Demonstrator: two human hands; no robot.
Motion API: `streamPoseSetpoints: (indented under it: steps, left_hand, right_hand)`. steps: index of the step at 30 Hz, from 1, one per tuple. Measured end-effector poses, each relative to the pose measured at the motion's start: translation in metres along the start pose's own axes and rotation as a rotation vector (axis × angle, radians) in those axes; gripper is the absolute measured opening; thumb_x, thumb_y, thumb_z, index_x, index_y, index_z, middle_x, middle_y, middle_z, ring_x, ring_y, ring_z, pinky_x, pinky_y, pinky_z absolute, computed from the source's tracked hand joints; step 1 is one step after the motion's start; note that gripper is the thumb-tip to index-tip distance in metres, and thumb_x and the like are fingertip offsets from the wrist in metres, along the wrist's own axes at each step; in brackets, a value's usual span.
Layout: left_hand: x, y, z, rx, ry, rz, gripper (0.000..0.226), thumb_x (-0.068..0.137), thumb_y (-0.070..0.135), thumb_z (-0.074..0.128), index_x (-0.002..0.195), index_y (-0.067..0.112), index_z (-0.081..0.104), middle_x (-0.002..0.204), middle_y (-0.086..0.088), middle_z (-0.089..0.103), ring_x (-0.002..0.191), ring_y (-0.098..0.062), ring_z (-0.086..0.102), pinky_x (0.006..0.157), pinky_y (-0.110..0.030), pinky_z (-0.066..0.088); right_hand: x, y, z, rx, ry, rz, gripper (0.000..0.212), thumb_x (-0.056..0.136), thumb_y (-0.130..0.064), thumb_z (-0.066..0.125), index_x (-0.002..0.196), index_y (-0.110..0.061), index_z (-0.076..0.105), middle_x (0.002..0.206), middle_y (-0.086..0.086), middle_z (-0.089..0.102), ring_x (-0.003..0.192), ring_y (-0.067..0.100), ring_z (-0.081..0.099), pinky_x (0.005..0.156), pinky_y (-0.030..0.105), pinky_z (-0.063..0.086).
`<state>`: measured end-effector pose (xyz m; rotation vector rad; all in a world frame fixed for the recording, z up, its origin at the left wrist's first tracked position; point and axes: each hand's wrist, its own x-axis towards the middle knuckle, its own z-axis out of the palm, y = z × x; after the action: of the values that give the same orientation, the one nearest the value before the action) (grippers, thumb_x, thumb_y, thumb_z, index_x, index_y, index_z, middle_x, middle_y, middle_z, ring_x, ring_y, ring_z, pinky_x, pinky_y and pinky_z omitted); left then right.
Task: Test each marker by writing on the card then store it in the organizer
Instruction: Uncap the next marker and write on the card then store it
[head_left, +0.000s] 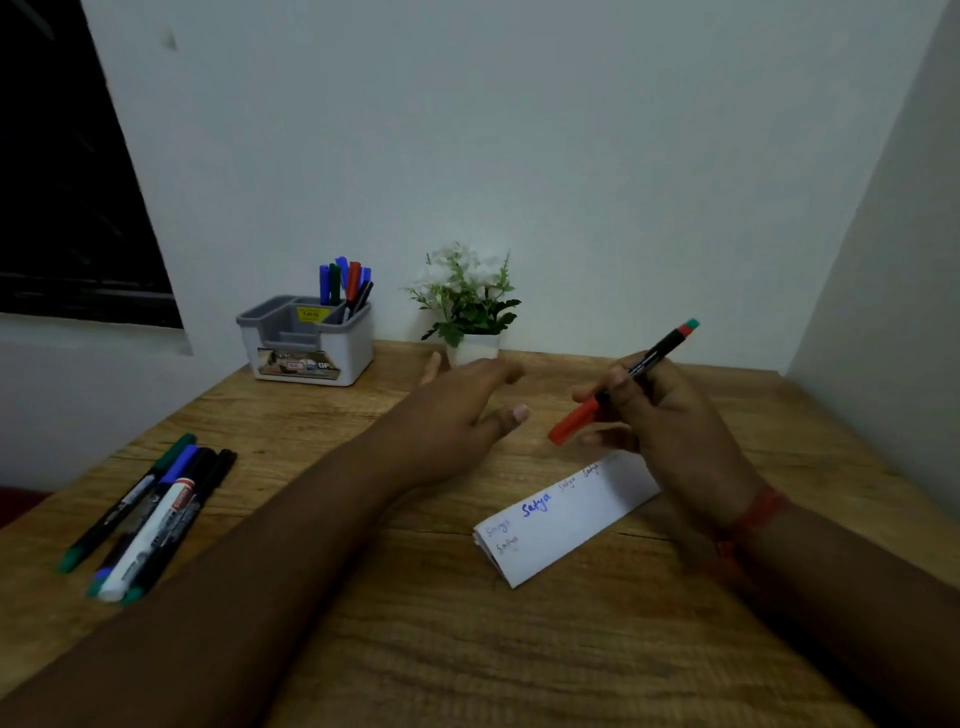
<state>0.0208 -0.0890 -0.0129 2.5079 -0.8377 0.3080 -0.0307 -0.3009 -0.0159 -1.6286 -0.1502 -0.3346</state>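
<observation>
My right hand (670, 415) grips a black marker (652, 356) with a red cap at its lower end and a green tip at its upper end, held above the table. My left hand (457, 415) hovers just left of the red cap with its fingers relaxed, holding nothing. Below both hands lies the white card (566, 519) with several written words on it, one in bold blue. The grey and white organizer (306, 338) stands at the back left with several markers upright in its rear compartment. A bunch of loose markers (150, 514) lies at the table's left.
A small potted plant (467, 306) with white flowers stands by the wall, right of the organizer. The wooden table (415, 649) ends at walls behind and on the right. A dark window is at the upper left.
</observation>
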Motion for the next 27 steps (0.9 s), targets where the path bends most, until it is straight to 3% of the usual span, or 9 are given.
streamPoseSetpoints:
  steps: [2,4,8,12,18,23,27]
  left_hand:
    - [-0.001,-0.007,-0.008,0.133,-0.041,-0.067,0.058,0.101,0.049,0.044,0.153,0.031,0.026,0.158,0.003,0.033,0.145,-0.011,0.021,0.121,-0.055,0.009]
    - [0.001,-0.018,-0.015,0.255,-0.064,-0.111,0.067,0.1,0.056,0.037,0.157,0.032,0.011,0.165,0.002,0.016,0.152,-0.02,0.006,0.12,-0.058,0.002]
    - [0.0,-0.044,-0.036,0.428,-0.098,-0.178,0.074,0.096,0.068,0.021,0.156,0.035,-0.008,0.167,0.004,-0.01,0.152,-0.026,-0.015,0.116,-0.063,-0.008]
    - [-0.023,-0.082,-0.068,0.531,-0.097,-0.239,0.075,0.093,0.072,0.014,0.155,0.037,-0.011,0.165,0.004,-0.018,0.149,-0.027,-0.022,0.114,-0.069,-0.008]
    - [-0.066,-0.149,-0.104,0.651,-0.129,-0.368,0.089,0.073,0.082,-0.009,0.15,0.039,-0.023,0.162,0.003,-0.027,0.145,-0.026,-0.033,0.113,-0.065,-0.015]
    - [-0.088,-0.178,-0.091,0.579,-0.108,-0.395,0.091,0.071,0.082,-0.013,0.15,0.038,-0.024,0.161,0.003,-0.029,0.144,-0.026,-0.034,0.113,-0.065,-0.016]
    - [-0.093,-0.184,-0.093,0.545,-0.04,-0.342,0.086,0.076,0.081,-0.012,0.151,0.04,-0.022,0.161,0.005,-0.028,0.144,-0.023,-0.034,0.114,-0.064,-0.016]
  right_hand:
    - [0.002,-0.006,0.006,-0.02,-0.018,0.033,0.024,0.105,-0.028,0.044,0.104,-0.006,0.053,0.096,0.019,0.074,0.084,0.029,0.077,0.067,0.038,0.064]
    - [0.006,-0.012,0.016,-0.097,-0.057,0.068,0.028,0.107,-0.03,0.04,0.105,-0.005,0.051,0.089,0.02,0.071,0.073,0.031,0.075,0.058,0.037,0.062]
    - [0.026,-0.021,0.049,-0.199,-0.142,0.145,0.028,0.106,-0.028,0.047,0.111,-0.001,0.051,0.086,0.019,0.064,0.066,0.029,0.07,0.054,0.035,0.059]
    - [0.053,-0.028,0.092,-0.215,-0.224,0.224,0.021,0.099,-0.007,0.061,0.119,-0.009,0.056,0.094,0.021,0.063,0.067,0.02,0.065,0.056,0.031,0.056]
    - [0.093,-0.035,0.165,-0.424,-0.117,-0.049,0.014,0.093,-0.012,0.069,0.102,-0.002,0.064,0.079,0.01,0.072,0.063,0.017,0.065,0.061,0.032,0.053]
    - [0.14,-0.049,0.222,-0.816,-0.031,-0.422,0.004,0.094,-0.01,0.063,0.095,-0.006,0.065,0.092,0.011,0.07,0.086,0.026,0.066,0.072,0.031,0.05]
    - [0.179,-0.055,0.26,-1.124,-0.082,-0.536,0.011,0.092,-0.001,0.06,0.101,-0.001,0.066,0.102,0.019,0.067,0.096,0.034,0.063,0.079,0.038,0.053]
